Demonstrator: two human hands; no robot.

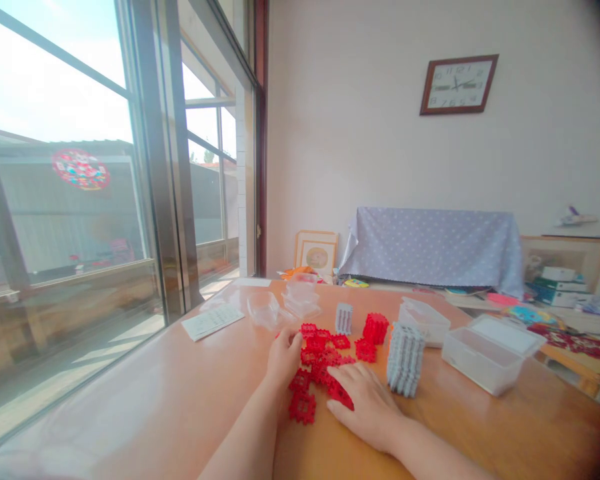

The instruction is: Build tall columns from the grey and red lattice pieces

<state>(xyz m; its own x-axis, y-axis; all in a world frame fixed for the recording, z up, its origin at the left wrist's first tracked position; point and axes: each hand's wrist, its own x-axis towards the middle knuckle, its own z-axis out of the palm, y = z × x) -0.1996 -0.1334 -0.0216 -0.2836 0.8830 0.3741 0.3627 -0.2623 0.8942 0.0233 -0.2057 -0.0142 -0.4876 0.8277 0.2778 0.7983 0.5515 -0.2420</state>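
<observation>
Several flat red toothed pieces [303, 407] lie in a loose pile on the wooden table [205, 387]. At the pile's upper left edge is my left hand [284, 357], its fingers bent together; what they hold, if anything, is too small to make out. My right hand [363, 397] rests with spread fingers over red pieces at the right of the pile. Behind it stands a red stack [376, 329]. To its right is a tall grey stack [405, 360], and a smaller grey stack [344, 319] stands farther back.
Clear plastic containers [265, 310] stand at the back left, beside a printed sheet [213, 323]. An open translucent box [483, 360] and another box [425, 321] are on the right. Windows line the left side; a cloth-covered object [430, 247] is behind the table.
</observation>
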